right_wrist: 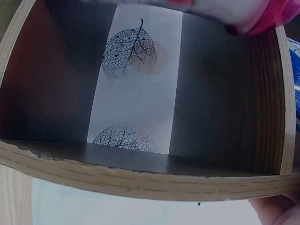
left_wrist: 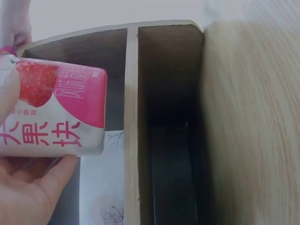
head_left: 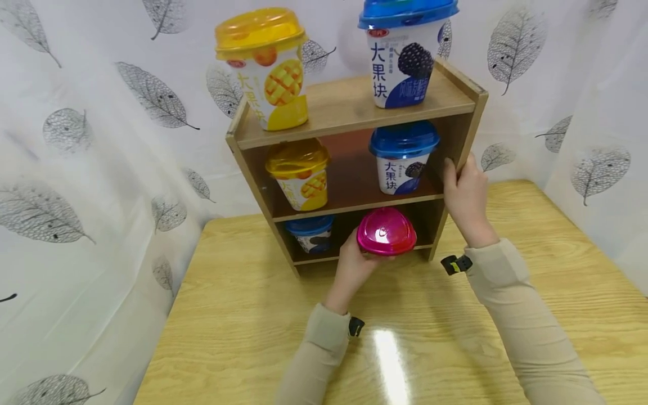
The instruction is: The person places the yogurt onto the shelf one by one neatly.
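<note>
My left hand (head_left: 351, 267) grips a yogurt cup (head_left: 387, 232) with a shiny pink lid, held in front of the bottom compartment of a small wooden shelf (head_left: 339, 104). In the left wrist view, the cup (left_wrist: 79, 108) lies on its side in the picture, showing a strawberry print, with thumb and fingers around it. My right hand (head_left: 468, 197) holds the shelf's right side panel, thumb at its front edge and the other fingers behind. Part of that hand (right_wrist: 276, 211) also shows in the right wrist view, past the panel, while the pink lid (right_wrist: 276, 18) appears at the top.
Yellow-lidded cups stand on the top (head_left: 278, 90) and middle (head_left: 304, 183) left. Blue-lidded cups stand on the top (head_left: 402, 67) and middle (head_left: 405, 166) right. Another blue-lidded cup (head_left: 311, 233) sits bottom left. The wooden table (head_left: 243, 326) meets a leaf-print curtain (head_left: 101, 169) behind.
</note>
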`<state>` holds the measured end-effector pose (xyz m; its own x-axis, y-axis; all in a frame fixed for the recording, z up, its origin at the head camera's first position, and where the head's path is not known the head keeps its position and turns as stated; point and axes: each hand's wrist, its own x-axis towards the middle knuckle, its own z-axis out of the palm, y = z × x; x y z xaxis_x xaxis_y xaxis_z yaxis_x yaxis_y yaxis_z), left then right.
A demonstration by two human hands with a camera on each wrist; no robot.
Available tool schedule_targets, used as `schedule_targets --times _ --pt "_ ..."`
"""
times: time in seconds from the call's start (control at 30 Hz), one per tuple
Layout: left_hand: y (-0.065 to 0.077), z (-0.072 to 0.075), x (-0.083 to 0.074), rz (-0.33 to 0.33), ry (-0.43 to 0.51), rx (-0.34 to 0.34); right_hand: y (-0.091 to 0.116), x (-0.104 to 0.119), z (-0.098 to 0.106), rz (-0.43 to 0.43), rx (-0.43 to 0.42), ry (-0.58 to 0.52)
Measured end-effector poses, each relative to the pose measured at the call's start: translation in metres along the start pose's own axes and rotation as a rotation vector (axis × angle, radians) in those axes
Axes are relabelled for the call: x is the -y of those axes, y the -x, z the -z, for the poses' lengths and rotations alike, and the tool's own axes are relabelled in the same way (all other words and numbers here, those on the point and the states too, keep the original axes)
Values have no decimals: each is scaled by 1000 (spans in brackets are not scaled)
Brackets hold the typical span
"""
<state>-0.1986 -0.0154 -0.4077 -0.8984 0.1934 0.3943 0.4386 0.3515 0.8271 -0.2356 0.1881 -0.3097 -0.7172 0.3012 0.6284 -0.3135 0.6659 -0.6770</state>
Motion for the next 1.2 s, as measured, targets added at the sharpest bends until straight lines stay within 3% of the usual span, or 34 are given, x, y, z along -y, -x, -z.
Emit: schedule_targets --times 0.4,0.77,1.2 --pt "-14 -13 4 121 -37 -4 2 0 -2 16 -20 3" --pt "-20 -17 6 190 -46 4 1 -2 -1 22 -21 -9" --pt "-20 -20 10 182 -26 -32 1 -3 -2 27 -25 5"
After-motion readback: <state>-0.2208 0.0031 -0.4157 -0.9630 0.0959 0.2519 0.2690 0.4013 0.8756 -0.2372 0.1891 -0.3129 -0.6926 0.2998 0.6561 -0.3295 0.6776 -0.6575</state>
